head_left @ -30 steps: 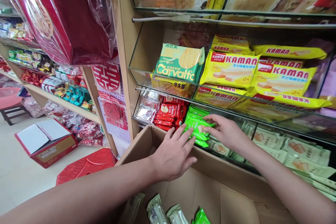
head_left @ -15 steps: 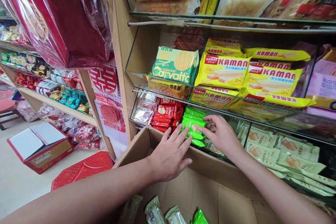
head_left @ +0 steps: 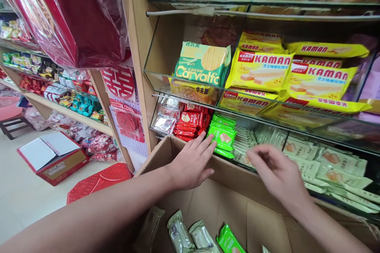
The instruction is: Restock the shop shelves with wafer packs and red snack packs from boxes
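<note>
My left hand [head_left: 192, 164] lies open, fingers stretched out, with its fingertips against the stack of bright green snack packets [head_left: 222, 136] on the lower glass shelf. My right hand [head_left: 277, 174] hovers blurred over the pale green packets [head_left: 299, 154] to the right, fingers loosely spread, holding nothing. Below both hands stands an open cardboard box [head_left: 237, 201] with a few loose packets [head_left: 202, 237] at its bottom. Red packets [head_left: 191, 122] and silver packets [head_left: 166, 118] lie left of the green stack.
Yellow KAMAN wafer packs [head_left: 261, 73] and a green Carvalfo pack [head_left: 202, 65] fill the glass shelf above. A wooden upright [head_left: 141, 67] borders the shelves on the left. On the floor lie a red basket lid [head_left: 97, 182] and a red box [head_left: 53, 158].
My right hand has let go of the green packets and pulled back to the right and toward me. My left hand stays at the green stack.
</note>
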Available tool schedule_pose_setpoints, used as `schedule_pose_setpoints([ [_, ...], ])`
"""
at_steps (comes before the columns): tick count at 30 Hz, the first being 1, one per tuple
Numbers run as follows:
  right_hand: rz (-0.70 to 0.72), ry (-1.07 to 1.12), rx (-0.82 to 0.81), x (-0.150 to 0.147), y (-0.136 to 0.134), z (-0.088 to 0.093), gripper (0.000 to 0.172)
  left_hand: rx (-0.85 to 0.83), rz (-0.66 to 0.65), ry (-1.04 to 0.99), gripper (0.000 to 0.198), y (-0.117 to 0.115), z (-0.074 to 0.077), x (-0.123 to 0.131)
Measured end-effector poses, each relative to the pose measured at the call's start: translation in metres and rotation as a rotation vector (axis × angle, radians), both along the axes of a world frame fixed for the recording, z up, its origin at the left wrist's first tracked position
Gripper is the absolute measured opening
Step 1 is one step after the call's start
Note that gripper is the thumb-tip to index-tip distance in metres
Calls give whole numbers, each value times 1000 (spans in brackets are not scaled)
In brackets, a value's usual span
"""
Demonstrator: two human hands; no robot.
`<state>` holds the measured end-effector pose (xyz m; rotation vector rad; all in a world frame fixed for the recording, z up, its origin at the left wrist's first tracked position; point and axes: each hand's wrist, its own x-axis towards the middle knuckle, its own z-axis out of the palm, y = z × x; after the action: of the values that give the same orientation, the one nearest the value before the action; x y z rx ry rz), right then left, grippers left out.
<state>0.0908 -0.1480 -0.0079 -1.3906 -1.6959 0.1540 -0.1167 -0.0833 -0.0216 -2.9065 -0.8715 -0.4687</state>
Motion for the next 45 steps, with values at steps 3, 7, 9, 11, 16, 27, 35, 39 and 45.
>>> schedule_pose_setpoints([
  [3,240,-181,-319,-8,-40,-35,10,-4,5,10,69,2,-1,0],
  [7,270,-252,-750,-14,-69,-116,30,-9,3,20,69,2,0,2],
  [9,177,-269,-893,-15,-78,-150,53,-27,-9,26,69,1,2,4],
  [11,93,-282,-944,-15,-85,-170,62,-51,-17,24,69,0,2,5],
  [16,48,-195,-911,-11,-79,-165,58,-109,-46,-37,67,3,-2,6],
  [27,351,1219,-943,-15,-59,-63,28,-504,-422,-386,41,-25,9,5],
  [35,388,1020,-883,-23,-68,-53,36,-978,-281,-392,27,-28,3,10],
  [39,369,777,-783,-21,-68,-46,33,-1216,-247,-558,14,-32,9,12],
  [45,150,322,-414,-10,-63,-46,30,-1489,-255,-696,30,-34,10,14],
])
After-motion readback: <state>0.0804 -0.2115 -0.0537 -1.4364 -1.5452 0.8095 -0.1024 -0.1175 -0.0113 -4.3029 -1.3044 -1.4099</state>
